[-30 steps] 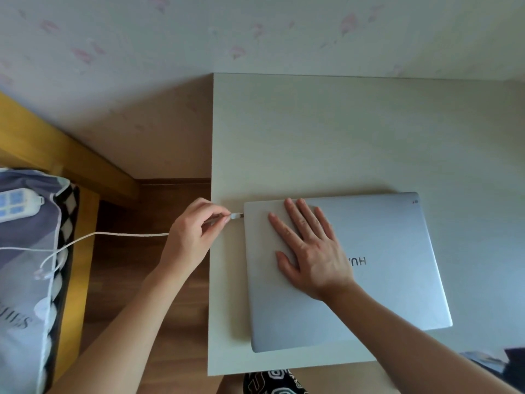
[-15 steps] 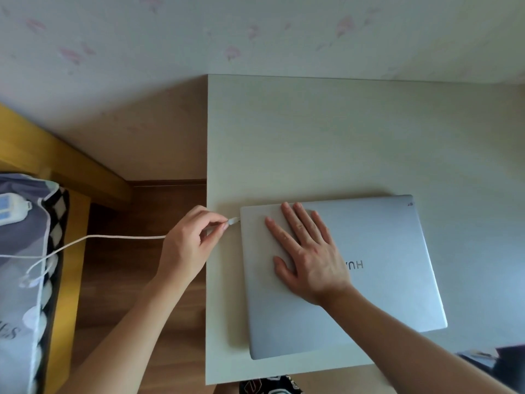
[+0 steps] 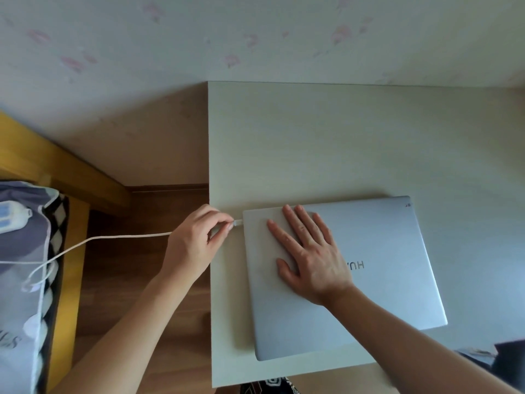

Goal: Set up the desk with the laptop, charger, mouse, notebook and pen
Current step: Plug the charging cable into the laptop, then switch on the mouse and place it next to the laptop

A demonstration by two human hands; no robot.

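A closed silver laptop (image 3: 383, 274) lies on the pale desk (image 3: 326, 143), near its front left corner. My right hand (image 3: 309, 257) rests flat on the lid, fingers spread. My left hand (image 3: 196, 243) pinches the plug of the white charger cable (image 3: 119, 238) right at the laptop's left edge, where the metal tip touches the side. The cable runs left off the desk towards the bed. Mouse, notebook and pen are not in view.
A white power strip (image 3: 12, 216) lies on patterned bedding (image 3: 20, 294) at the left, beside a yellow wooden bed frame (image 3: 65, 172). Brown wood floor (image 3: 136, 280) fills the gap between bed and desk. A dark object (image 3: 508, 356) sits at the lower right edge.
My left hand has pushed the plug rightwards, so its tip now meets the laptop's left edge. My right hand stays flat on the lid.
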